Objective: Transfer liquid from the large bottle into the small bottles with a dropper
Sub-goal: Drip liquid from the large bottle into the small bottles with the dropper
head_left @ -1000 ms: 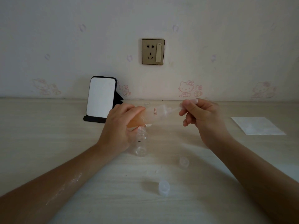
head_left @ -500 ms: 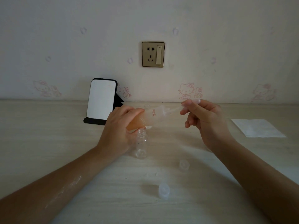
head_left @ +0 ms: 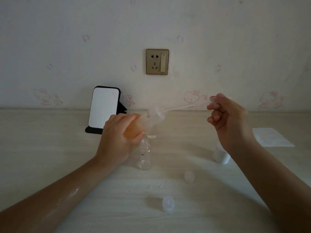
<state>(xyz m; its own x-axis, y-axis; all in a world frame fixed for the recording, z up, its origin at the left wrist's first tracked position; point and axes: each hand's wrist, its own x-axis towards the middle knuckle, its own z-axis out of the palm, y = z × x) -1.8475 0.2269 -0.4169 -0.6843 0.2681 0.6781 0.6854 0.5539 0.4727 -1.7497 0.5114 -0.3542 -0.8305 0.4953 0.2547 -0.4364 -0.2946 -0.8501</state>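
Observation:
My left hand (head_left: 116, 140) grips the large frosted bottle (head_left: 151, 119) of orange liquid, tilted with its open mouth toward the right. A clear dropper (head_left: 183, 107) is pinched at its bulb by my right hand (head_left: 230, 121); the thin tip sits just at the bottle's mouth. One small clear bottle (head_left: 145, 155) stands upright and uncapped on the table, right beside my left hand. A second small bottle (head_left: 151, 136) behind it is mostly hidden by the large bottle.
Two small clear caps (head_left: 189, 176) (head_left: 168, 204) lie on the table in front. A larger white cap (head_left: 221, 156) stands under my right wrist. A white tissue (head_left: 271, 137) lies at the right. A black-framed mirror (head_left: 103, 109) leans by the wall.
My right hand has moved right and up, drawing the dropper most of the way out of the large bottle. The white cap under my right wrist has come into view.

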